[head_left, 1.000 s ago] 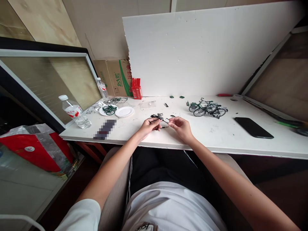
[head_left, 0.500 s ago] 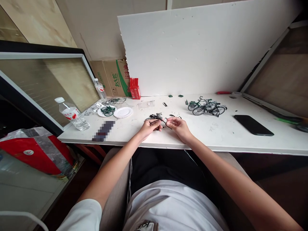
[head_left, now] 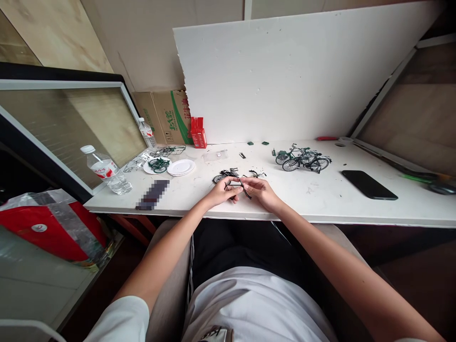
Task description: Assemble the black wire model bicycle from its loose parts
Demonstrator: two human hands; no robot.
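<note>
Near the table's front edge, my left hand (head_left: 221, 192) is closed on a thin black model bicycle frame (head_left: 235, 185). My right hand (head_left: 262, 192) pinches the same frame at its right end, where a forked part slants down; whether that part is separate I cannot tell. Just beyond my fingers lie black model bicycle parts with spoked wheels (head_left: 220, 176). More small black pieces (head_left: 257, 174) lie behind my right hand. Two or more model bicycles (head_left: 302, 159), dark green and black, stand to the right.
White plates (head_left: 181, 167), one with green bicycle parts (head_left: 158, 165), lie left. A water bottle (head_left: 107, 170) stands at the table's left edge. A black phone (head_left: 369, 184) lies right. A red box (head_left: 198, 133) and cardboard carton (head_left: 167, 118) stand behind, beside a white board (head_left: 267, 80).
My hands have turned the black frame, so its right-hand part now slants lower. My fingers have drawn closer together, and more of the wheels behind shows. The view has shifted slightly.
</note>
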